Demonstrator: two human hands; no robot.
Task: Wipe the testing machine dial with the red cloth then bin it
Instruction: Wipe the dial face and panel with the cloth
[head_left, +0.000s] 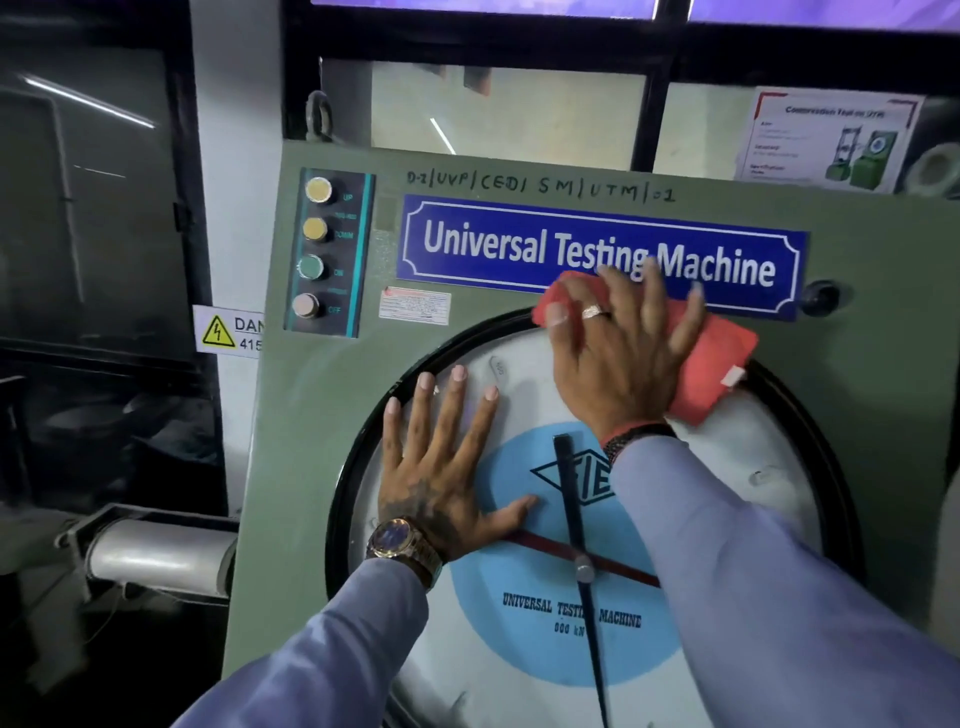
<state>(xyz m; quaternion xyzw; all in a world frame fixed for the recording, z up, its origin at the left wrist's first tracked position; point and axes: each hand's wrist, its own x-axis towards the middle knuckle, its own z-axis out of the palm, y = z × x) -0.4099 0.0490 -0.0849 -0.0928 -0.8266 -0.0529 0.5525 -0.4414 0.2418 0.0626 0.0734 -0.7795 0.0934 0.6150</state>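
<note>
The testing machine dial (530, 644) is a large round white face with a light blue centre, a black pointer and a black rim, set in a green panel. A red cloth (711, 358) lies pressed flat against the top of the dial and its rim. My right hand (618, 348) covers the cloth with fingers spread, holding it against the glass. On the upper left of the dial my left hand (441, 467) rests flat, fingers apart, holding nothing. No bin is in view.
A blue "Universal Testing Machine" nameplate (597, 249) sits just above the cloth. A strip of several push buttons (322, 249) runs down the panel's upper left. A yellow danger sign (228, 332) and a metal cylinder (161, 556) lie to the left.
</note>
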